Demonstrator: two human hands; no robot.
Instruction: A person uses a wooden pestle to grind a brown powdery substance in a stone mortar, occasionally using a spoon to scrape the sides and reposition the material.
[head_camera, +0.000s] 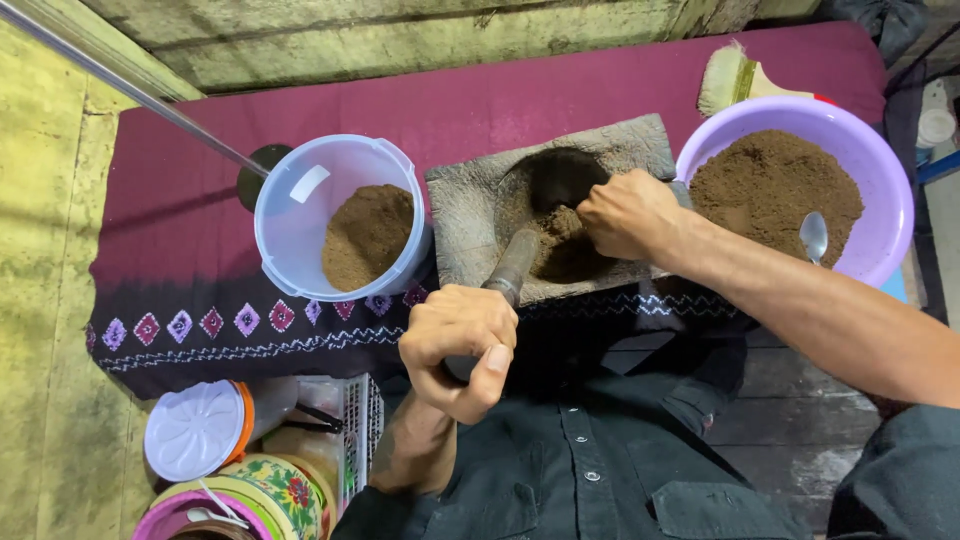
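Cloth: a maroon woven cloth with a dark border of small diamond patterns covers the work surface, lying flat over yellowed boards.

Stone mortar: a rough grey slab, roughly rectangular, with a dark oval hollow near its middle; it sits on the cloth between the two containers, and a clump of brown powder lies in the hollow.

Purple basin: a round, smooth plastic bowl at the right, heaped with fine brown powder; a metal spoon rests in it near the rim.

Clear bucket: a round, translucent plastic tub just left of the slab, partly filled with the same brown powder on its right side.

Right hand: the right hand, forearm stretched out across the slab, fingers curled down and pinching into the powder in the hollow; how tightly they close cannot be told.

Left hand: the left hand, fisted tight around the near end of the pestle, thumb pressed along the front.

Pestle: a grey cylindrical stone, slanting from the fist up into the hollow.

Brush: a pale bristle brush lies behind the basin.

Jars: lidded containers stand at lower left.
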